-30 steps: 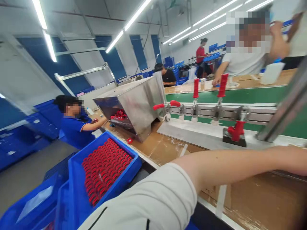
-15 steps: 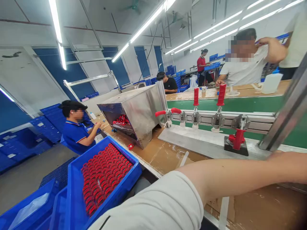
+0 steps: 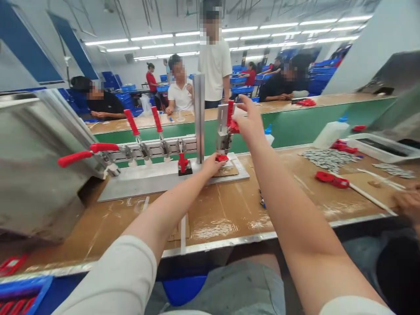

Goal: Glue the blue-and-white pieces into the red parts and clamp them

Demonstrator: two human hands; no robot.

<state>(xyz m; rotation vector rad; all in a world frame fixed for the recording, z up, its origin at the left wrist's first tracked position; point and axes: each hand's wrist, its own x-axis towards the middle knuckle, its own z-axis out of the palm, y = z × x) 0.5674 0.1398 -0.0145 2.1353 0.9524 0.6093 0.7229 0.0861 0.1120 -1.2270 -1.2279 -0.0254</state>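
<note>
My left hand [image 3: 212,166] reaches to the metal fixture plate [image 3: 138,188], its fingertips closed at a small red plastic part [image 3: 222,158] under the right-hand toggle clamp [image 3: 225,139]. My right hand [image 3: 250,118] is raised at this clamp's red handle [image 3: 230,113], fingers curled against it; the exact grip is partly hidden. Left of the upright metal post [image 3: 199,118], another clamp with its red handle [image 3: 181,162] down stands over a black block [image 3: 185,169]. Several more red-handled clamps line the rail [image 3: 170,143].
A metal box [image 3: 36,175] stands at left, a blue crate [image 3: 29,288] below it. To the right lie grey flat pieces [image 3: 328,158], a red tape-like tool [image 3: 331,179], a white bottle [image 3: 331,133] and a tray [image 3: 383,146]. A neighbour's hand [image 3: 408,201] shows at right.
The view has swung right from the crate of red parts to the fixture. Both hands now show at the right-hand clamp; before, only my left arm reached across.
</note>
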